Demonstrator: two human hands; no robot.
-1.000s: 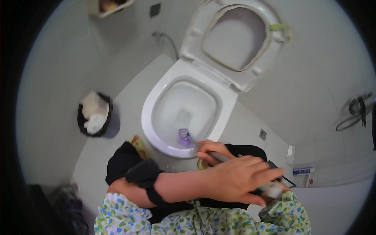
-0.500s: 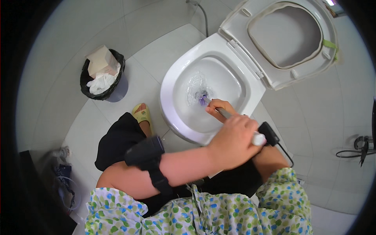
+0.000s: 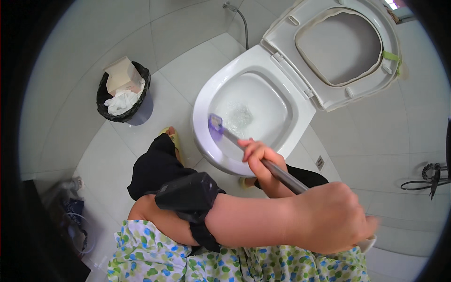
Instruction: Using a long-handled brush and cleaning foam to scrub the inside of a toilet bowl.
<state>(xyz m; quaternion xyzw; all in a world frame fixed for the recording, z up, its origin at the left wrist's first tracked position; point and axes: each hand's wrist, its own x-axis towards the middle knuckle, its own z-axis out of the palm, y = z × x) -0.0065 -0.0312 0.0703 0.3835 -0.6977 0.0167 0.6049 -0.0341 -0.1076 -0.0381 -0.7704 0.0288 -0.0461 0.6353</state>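
Note:
A toilet brush (image 3: pixel 295 182) with a grey shaft and a purple-and-white head slants across the toilet bowl (image 3: pixel 206 96). Its head lies against the inner wall near the rim's left side. My right hand (image 3: pixel 264 162) closes around the middle of the shaft, over the bowl's front edge. My left arm, with a black device (image 3: pixel 188 193) strapped on it, crosses in front of me to the right. At the upper end of the handle my left hand (image 3: pixel 331 218) is wrapped in a fist, and its fingers are partly hidden. Water in the bowl is rippled.
The toilet seat and lid (image 3: pixel 345 47) are raised at the back right. To the left stands a bin (image 3: pixel 141 110) with a black liner, holding a box and crumpled tissue. A hose (image 3: pixel 245 26) hangs behind the toilet; a shower hose (image 3: pixel 430 181) is at right.
The brush head has moved from the middle of the bowl leftward to its inner wall. My left hand has pulled back to the lower right; my right hand has shifted toward me.

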